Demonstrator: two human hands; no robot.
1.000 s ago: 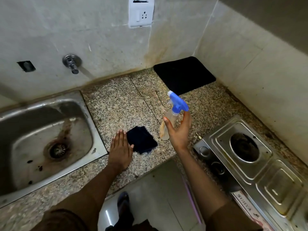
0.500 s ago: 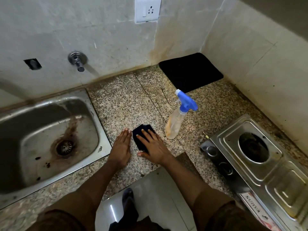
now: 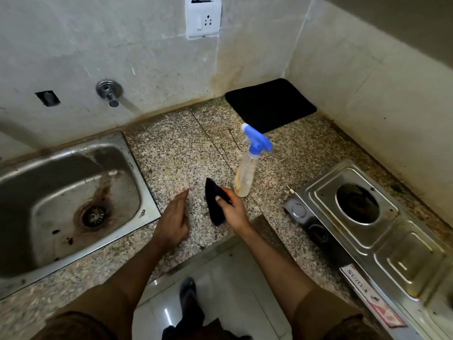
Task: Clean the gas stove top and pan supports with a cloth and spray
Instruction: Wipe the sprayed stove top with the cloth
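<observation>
My right hand (image 3: 232, 209) grips a dark blue cloth (image 3: 213, 204), lifted off the granite counter (image 3: 176, 153) and hanging down from my fingers. Just behind it a clear spray bottle (image 3: 246, 177) with a blue trigger head stands upright on the counter. My left hand (image 3: 175, 217) hovers beside the cloth with straight fingers, holding nothing. The steel gas stove top (image 3: 372, 231) lies at the right, its burner opening bare with no pan support on it.
A stained steel sink (image 3: 68, 200) is set into the counter at the left, with a wall tap (image 3: 109, 90) above it. A black mat (image 3: 269, 105) lies in the back corner. Tiled walls close in behind and to the right.
My right hand let go of the spray bottle, moved left onto the cloth, and has now picked it up. My left hand lifted off the counter and turned on edge.
</observation>
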